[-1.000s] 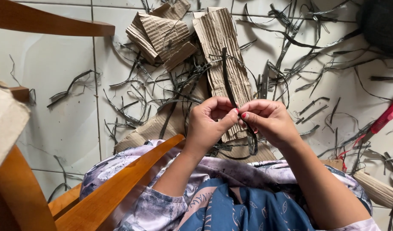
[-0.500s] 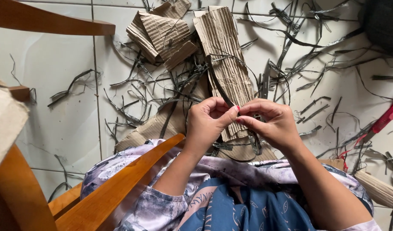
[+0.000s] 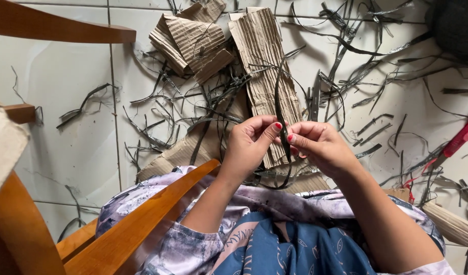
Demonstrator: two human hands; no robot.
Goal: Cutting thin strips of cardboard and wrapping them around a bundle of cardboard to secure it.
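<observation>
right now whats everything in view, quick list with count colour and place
held strip: one, dark, pinched between both hands, rising over the cardboard
loose strips: many, dark, scattered across the floor
corrugated cardboard: several crumpled pieces, brown, on the floor ahead of the hands
tiled floor: pale tiles
wooden chair frame: orange-brown, rails at left and lower left
red-handled tool: one, red, right edge on the floor
dark round object: one, top right corner, too cropped to identify
patterned clothing: blue and lilac, bottom centre
left hand: pinching the strip
right hand: pinching the strip, red nails
</observation>
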